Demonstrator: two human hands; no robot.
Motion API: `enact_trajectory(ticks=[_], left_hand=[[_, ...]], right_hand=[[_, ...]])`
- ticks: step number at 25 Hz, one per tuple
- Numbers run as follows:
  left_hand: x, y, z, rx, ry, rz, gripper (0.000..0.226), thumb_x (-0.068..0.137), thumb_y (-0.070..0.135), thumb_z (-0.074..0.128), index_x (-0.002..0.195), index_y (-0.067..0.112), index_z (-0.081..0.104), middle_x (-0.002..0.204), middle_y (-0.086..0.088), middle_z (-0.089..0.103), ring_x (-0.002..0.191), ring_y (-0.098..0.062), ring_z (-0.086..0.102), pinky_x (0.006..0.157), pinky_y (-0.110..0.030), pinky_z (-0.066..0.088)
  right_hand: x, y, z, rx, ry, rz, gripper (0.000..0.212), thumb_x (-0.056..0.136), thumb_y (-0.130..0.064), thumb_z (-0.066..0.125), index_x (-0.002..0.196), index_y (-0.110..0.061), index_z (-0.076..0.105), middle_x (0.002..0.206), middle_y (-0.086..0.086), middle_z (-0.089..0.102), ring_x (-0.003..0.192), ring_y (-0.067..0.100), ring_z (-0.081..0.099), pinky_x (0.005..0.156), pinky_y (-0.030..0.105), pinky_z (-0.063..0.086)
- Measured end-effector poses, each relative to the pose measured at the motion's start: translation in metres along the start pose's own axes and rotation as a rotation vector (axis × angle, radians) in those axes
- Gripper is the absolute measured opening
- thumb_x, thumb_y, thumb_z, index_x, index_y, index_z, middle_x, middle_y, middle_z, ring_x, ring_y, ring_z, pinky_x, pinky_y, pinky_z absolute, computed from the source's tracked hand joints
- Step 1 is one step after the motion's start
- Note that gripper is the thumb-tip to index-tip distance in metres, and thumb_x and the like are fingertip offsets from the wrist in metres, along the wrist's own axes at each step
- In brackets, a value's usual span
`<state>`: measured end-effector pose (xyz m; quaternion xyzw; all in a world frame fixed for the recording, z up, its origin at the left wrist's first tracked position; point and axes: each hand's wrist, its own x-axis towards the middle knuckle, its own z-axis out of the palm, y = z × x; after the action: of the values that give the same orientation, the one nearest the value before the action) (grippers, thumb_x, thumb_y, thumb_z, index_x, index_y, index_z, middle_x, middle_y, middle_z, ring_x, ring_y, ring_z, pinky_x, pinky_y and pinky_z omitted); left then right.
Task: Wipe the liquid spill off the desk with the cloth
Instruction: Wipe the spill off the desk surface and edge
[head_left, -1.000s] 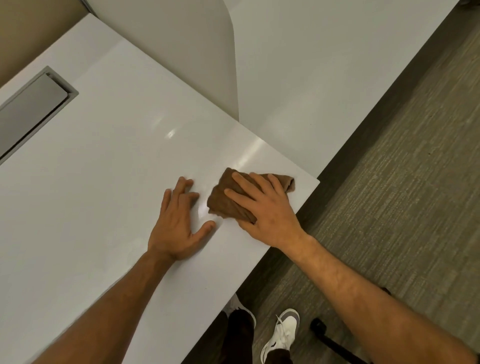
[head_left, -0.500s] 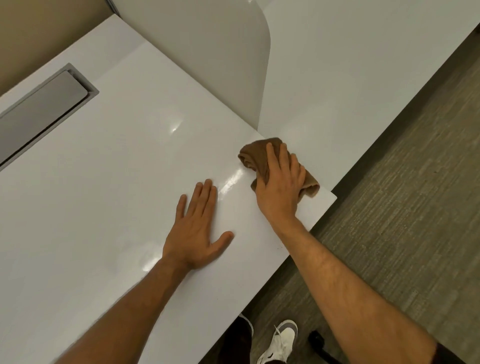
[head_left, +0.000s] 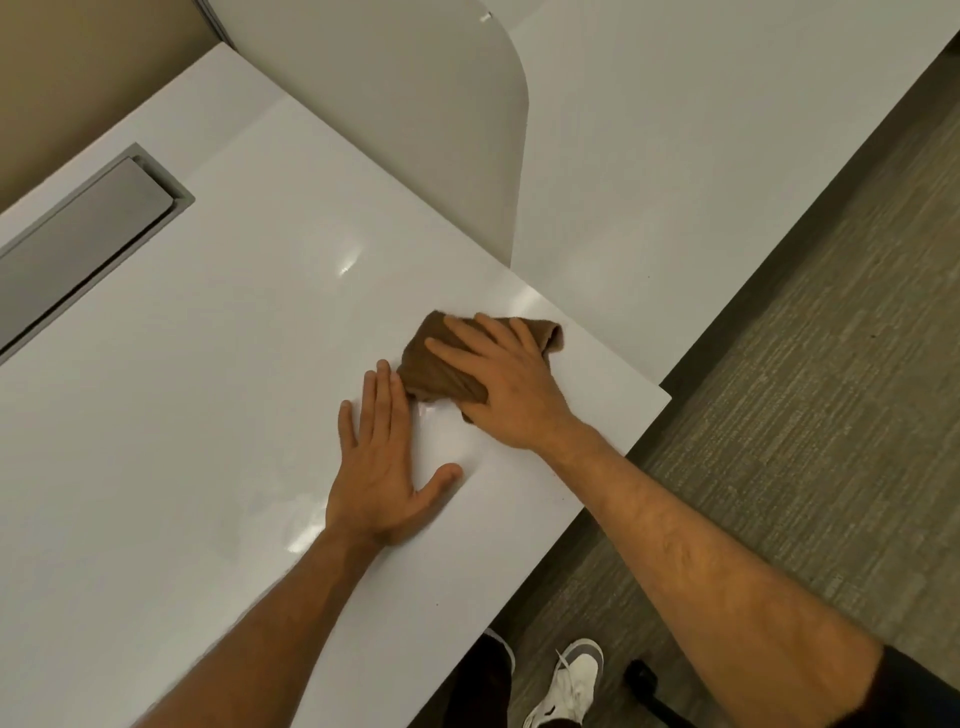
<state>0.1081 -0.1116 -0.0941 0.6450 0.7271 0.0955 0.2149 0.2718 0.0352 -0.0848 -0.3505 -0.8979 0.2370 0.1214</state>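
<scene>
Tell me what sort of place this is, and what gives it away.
Most likely an office workstation. The white desk has a recessed grey cable hatch set into its top, a curved divider panel rises along one edge, and the floor is grey carpet.

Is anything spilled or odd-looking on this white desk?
Only a small wet sheen on the desk, right at the near edge of the brown cloth that the right hand presses flat. The left hand lies flat beside it. Nothing else stands out.
</scene>
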Motion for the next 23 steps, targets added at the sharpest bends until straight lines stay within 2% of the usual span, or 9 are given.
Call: enact_trajectory(ticks=[3, 5, 7, 10, 14, 18, 23], left_hand=[[0.003, -0.004, -0.002, 0.018, -0.034, 0.026, 0.107, 0.092, 0.085, 0.016, 0.166, 0.014, -0.016, 0.175, -0.004, -0.020, 0.162, -0.018, -0.019, 0.131, -0.053, -0.007], [0.007, -0.003, -0.004, 0.098, -0.075, 0.039, 0.108, 0.090, 0.087, 0.015, 0.165, 0.016, -0.018, 0.174, -0.004, -0.025, 0.162, -0.020, -0.021, 0.131, -0.055, -0.007], [0.010, -0.002, -0.005, 0.157, -0.097, 0.056, 0.108, 0.091, 0.085, 0.020, 0.166, 0.015, -0.016, 0.174, -0.006, -0.026, 0.161, -0.024, -0.023, 0.130, -0.055, -0.008], [0.009, 0.000, -0.004, 0.158, -0.093, 0.060, 0.099, 0.096, 0.074, 0.021, 0.167, 0.013, -0.013, 0.174, -0.008, -0.025, 0.161, -0.024, -0.024, 0.130, -0.051, -0.012], [0.009, 0.000, -0.002, 0.144, -0.056, 0.070, 0.081, 0.103, 0.053, 0.017, 0.168, 0.011, -0.005, 0.176, -0.010, -0.016, 0.162, -0.026, -0.019, 0.131, -0.052, -0.010], [0.007, 0.002, 0.002, 0.127, -0.043, 0.064, 0.080, 0.101, 0.049, 0.018, 0.168, 0.011, -0.002, 0.176, -0.011, -0.013, 0.163, -0.027, -0.016, 0.130, -0.049, -0.012], [0.005, -0.005, 0.003, 0.140, -0.018, 0.058, 0.078, 0.102, 0.048, 0.020, 0.169, 0.012, -0.003, 0.176, -0.011, -0.013, 0.163, -0.027, -0.015, 0.129, -0.047, -0.012]], right_hand=[[-0.045, 0.002, 0.003, 0.000, -0.045, -0.070, 0.063, 0.089, -0.031, 0.066, 0.150, -0.028, 0.049, 0.160, 0.004, 0.041, 0.146, 0.035, 0.036, 0.119, 0.053, 0.017], [-0.071, 0.014, -0.004, -0.052, -0.079, -0.088, 0.073, 0.084, -0.032, 0.071, 0.152, -0.030, 0.044, 0.162, 0.002, 0.038, 0.147, 0.034, 0.033, 0.120, 0.055, 0.015], [-0.083, 0.029, -0.017, -0.092, -0.049, 0.002, 0.083, 0.080, -0.031, 0.077, 0.154, -0.031, 0.040, 0.162, 0.003, 0.038, 0.145, 0.035, 0.035, 0.119, 0.057, 0.018], [-0.077, 0.039, -0.026, -0.116, 0.059, 0.198, 0.081, 0.085, -0.033, 0.072, 0.157, -0.029, 0.035, 0.162, 0.007, 0.037, 0.144, 0.038, 0.036, 0.118, 0.057, 0.022], [-0.069, 0.036, -0.016, -0.256, 0.131, 0.263, 0.083, 0.089, -0.043, 0.063, 0.160, -0.023, 0.024, 0.164, 0.015, 0.030, 0.144, 0.038, 0.037, 0.116, 0.055, 0.027], [-0.068, 0.038, -0.007, -0.271, 0.245, 0.273, 0.071, 0.093, -0.050, 0.052, 0.156, -0.021, 0.036, 0.155, 0.011, 0.046, 0.135, 0.035, 0.046, 0.112, 0.053, 0.030], [-0.087, 0.010, 0.014, -0.198, 0.295, 0.349, 0.070, 0.093, -0.040, 0.064, 0.155, -0.021, 0.038, 0.154, 0.007, 0.049, 0.133, 0.031, 0.047, 0.113, 0.050, 0.032]])
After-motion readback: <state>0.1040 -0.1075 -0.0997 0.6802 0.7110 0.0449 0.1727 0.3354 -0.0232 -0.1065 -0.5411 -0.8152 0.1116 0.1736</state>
